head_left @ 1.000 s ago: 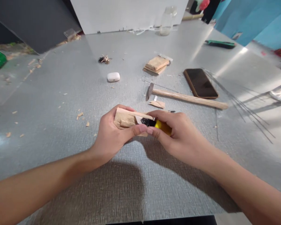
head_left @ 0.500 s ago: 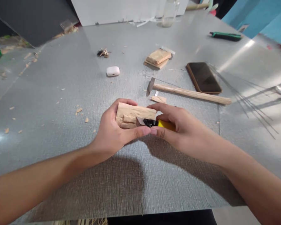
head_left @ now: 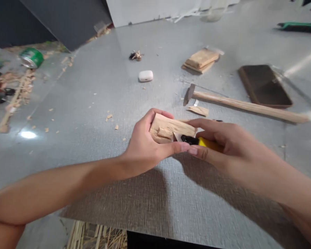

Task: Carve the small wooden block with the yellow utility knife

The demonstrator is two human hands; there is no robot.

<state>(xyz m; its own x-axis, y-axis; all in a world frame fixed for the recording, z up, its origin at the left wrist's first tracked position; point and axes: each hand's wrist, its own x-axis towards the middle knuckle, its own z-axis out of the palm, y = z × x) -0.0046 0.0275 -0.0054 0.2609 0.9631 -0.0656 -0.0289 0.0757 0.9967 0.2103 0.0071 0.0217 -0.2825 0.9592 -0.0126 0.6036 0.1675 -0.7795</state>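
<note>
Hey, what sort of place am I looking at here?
Probably a makeshift woodworking spot: a yellow-and-black utility knife held at a pale, rough wooden block, a metal-headed, wooden-handled hammer on the grey textured table, and pale wood shavings strewn at the left.

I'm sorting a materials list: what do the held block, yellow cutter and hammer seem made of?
Held block: bare, pale wood, judging by grain and rough face. Cutter: body probably smooth plastic, from its even yellow and black; blade likely metal, thin and grey. Hammer: unpainted-looking wooden handle with streaky grain; dull grey head, perhaps steel.
</note>
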